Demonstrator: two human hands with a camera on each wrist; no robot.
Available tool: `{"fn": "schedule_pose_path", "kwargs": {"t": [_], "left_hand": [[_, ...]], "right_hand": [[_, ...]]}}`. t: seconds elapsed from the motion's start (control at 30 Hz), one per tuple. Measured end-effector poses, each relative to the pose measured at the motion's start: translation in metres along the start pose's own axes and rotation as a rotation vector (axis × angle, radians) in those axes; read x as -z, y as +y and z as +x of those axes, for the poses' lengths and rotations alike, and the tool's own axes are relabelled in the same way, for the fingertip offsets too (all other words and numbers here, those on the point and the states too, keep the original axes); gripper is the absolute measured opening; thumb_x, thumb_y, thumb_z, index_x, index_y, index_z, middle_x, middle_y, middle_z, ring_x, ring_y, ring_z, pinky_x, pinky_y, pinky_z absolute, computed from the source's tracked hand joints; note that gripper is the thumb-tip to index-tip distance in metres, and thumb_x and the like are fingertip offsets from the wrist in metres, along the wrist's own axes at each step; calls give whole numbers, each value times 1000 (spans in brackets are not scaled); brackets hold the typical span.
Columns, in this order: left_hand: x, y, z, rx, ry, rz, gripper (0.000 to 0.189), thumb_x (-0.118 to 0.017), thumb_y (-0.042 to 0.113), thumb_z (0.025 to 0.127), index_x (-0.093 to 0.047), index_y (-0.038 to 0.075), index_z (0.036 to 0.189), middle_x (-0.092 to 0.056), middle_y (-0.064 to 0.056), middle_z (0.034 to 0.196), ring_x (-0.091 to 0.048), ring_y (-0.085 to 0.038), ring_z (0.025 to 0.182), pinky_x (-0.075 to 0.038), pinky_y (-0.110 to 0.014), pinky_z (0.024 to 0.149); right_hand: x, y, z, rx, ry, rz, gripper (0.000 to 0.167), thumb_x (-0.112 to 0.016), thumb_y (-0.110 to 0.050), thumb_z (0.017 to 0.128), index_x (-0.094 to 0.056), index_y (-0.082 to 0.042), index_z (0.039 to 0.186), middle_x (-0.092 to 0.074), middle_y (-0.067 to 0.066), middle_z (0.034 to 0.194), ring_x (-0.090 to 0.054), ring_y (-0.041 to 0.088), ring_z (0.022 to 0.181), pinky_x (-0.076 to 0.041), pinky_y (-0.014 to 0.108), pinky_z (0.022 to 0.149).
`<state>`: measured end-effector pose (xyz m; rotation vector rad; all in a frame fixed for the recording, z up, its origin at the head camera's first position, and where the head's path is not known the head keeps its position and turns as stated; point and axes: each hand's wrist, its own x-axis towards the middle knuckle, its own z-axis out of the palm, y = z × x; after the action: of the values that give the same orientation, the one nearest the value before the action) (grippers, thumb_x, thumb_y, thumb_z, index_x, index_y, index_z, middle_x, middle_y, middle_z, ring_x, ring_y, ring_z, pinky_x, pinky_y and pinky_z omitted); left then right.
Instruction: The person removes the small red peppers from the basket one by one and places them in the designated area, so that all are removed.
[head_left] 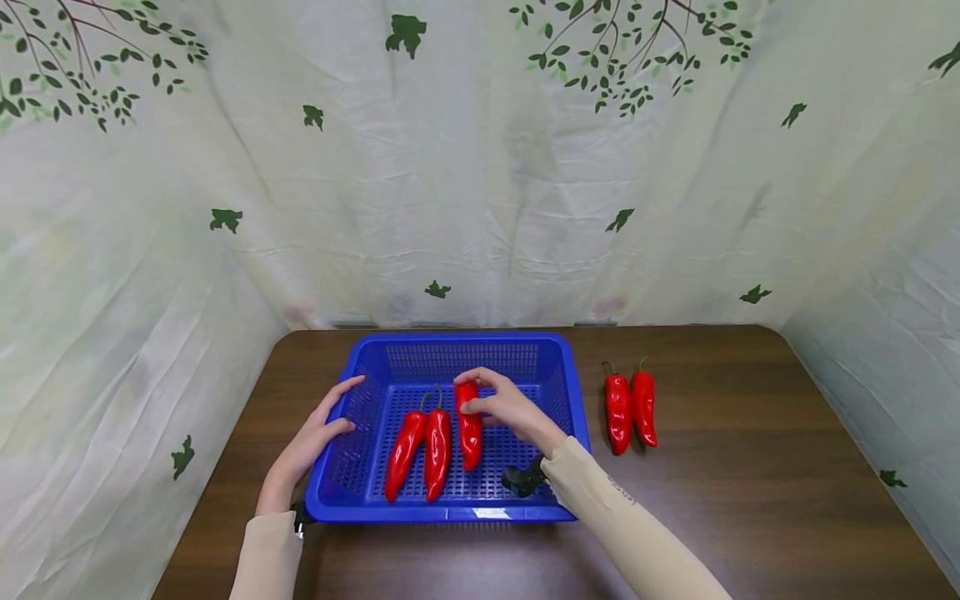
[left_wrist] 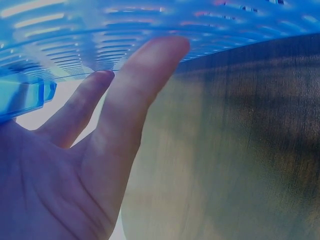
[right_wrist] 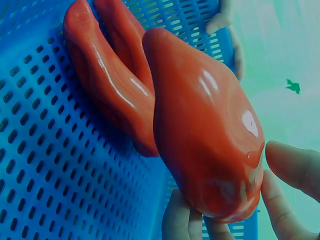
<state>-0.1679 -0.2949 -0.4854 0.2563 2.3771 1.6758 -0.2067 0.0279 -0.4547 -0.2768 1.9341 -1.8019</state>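
In the head view, my right hand grips a red chili pepper near its upper end, over the blue basket. The right wrist view shows that pepper large, with thumb and fingers around its near end. Two more red peppers, one left and one right, lie side by side on the basket floor, stems to the back. My left hand rests at the basket's left rim, thumb and finger spread and fairly straight. Its fingers also lie against the perforated wall in the left wrist view.
Right of the basket, two more red peppers, one nearer and one farther right, lie on the brown wooden table. A pale leaf-patterned curtain hangs behind and beside the table.
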Motion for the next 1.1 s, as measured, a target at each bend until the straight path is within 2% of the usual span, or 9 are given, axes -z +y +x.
{"fn": "schedule_pose_path", "kwargs": {"t": [0.27, 0.6, 0.83, 1.1], "left_hand": [[0, 1, 0, 6, 0, 0, 63, -44, 6, 94, -23, 22, 151, -7, -20, 156, -20, -52, 133, -33, -69, 94], [0, 1, 0, 0, -3, -4, 63, -44, 4, 94, -24, 21, 151, -8, -19, 156, -22, -49, 132, -32, -67, 95], [-1, 4, -2, -24, -5, -5, 63, -45, 4, 93, -24, 17, 151, -9, -20, 156, -20, -48, 134, -28, -68, 97], [-1, 5, -3, -21, -4, -8, 63, -45, 4, 93, -24, 17, 151, -9, -20, 156, -21, -49, 133, -31, -68, 96]], "right_hand": [[2, -6, -3, 12, 15, -16, 39, -64, -2, 85, -58, -5, 123, -45, 19, 129, -61, 27, 93, -55, 41, 75], [6, -10, -7, 44, 18, -9, 40, -65, -2, 84, -56, -4, 123, -45, 20, 128, -59, 29, 96, -54, 47, 77], [12, -14, -12, 59, 25, 1, 38, -64, -2, 84, -57, -4, 121, -48, 19, 126, -60, 27, 93, -54, 44, 76], [23, -17, -18, 56, 42, -16, 36, -64, -4, 85, -57, -7, 121, -47, 17, 129, -59, 29, 96, -53, 44, 78]]}}
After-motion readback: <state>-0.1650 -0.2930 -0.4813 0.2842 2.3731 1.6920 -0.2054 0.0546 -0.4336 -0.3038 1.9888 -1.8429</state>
